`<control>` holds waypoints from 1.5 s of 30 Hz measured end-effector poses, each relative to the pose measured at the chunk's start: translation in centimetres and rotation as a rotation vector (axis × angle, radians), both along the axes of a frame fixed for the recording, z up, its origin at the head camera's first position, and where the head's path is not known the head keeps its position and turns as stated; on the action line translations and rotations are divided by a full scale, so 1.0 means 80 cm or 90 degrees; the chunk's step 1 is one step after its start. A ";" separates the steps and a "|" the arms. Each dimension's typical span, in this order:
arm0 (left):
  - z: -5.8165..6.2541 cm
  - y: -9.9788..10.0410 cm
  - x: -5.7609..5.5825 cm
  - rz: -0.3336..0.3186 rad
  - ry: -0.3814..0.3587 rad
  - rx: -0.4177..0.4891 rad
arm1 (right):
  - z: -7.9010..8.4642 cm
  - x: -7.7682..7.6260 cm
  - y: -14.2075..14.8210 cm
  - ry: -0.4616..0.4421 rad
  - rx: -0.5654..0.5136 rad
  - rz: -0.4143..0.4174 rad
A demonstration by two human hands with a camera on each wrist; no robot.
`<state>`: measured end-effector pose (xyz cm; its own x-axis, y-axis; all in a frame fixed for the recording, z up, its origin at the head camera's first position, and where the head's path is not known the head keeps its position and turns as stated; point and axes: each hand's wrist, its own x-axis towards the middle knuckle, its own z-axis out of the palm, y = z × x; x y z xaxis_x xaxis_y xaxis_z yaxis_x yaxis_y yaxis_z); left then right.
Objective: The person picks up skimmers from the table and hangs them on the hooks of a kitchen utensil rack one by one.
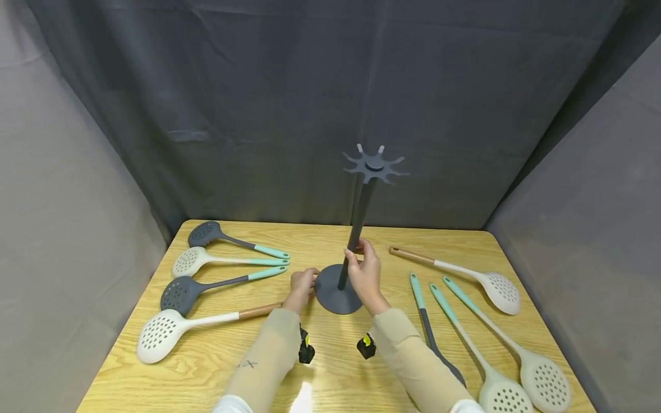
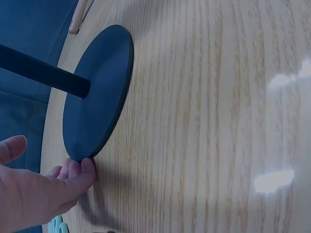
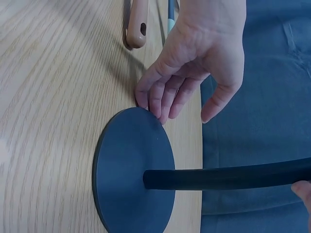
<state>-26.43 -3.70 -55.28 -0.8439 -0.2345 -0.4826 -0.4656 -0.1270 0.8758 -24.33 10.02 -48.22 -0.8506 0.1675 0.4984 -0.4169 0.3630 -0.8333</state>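
Note:
A dark grey utensil stand (image 1: 338,292) with a round base, a pole and a crown of hooks (image 1: 374,166) is upright at the table's middle. My right hand (image 1: 365,276) holds its pole between thumb and fingers, above the base. At the base's left rim, my left hand (image 1: 302,285) touches the edge with its fingertips; in the left wrist view its thumb (image 2: 13,148) is apart from the stand. The right wrist view shows the round base (image 3: 133,170) and the left hand's loosely bent fingers (image 3: 156,99) against its rim. Nothing hangs on the visible hooks.
Left of the stand lie several slotted utensils, including a white one (image 1: 160,335) with a wooden handle and a dark skimmer (image 1: 181,295). More lie right, including a wooden-handled white spoon (image 1: 500,291) and a pale turner (image 1: 544,381). Dark curtain (image 1: 289,115) hangs behind the wooden table (image 1: 330,373).

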 end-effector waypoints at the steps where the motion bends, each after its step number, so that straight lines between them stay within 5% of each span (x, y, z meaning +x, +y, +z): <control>1: 0.000 -0.001 -0.001 0.001 -0.001 0.001 | 0.000 0.000 -0.001 0.001 0.001 0.001; 19: 0.001 -0.008 0.000 0.000 0.004 -0.007 | -0.002 -0.005 -0.008 -0.002 0.023 0.009; 33: -0.002 -0.006 0.001 -0.020 0.032 -0.111 | -0.002 -0.004 -0.005 -0.015 0.003 0.044; 41: -0.002 -0.006 0.002 -0.062 0.054 -0.139 | 0.025 0.008 -0.002 -0.011 0.012 0.085; 45: 0.002 -0.007 0.002 -0.102 0.071 -0.172 | 0.019 0.000 0.006 -0.039 0.047 0.110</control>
<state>-26.26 -4.26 -55.13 -0.9245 -0.2006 -0.3242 -0.3606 0.1839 0.9144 -24.30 10.53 -46.67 -0.8925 -0.0194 0.4505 -0.4279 0.3518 -0.8325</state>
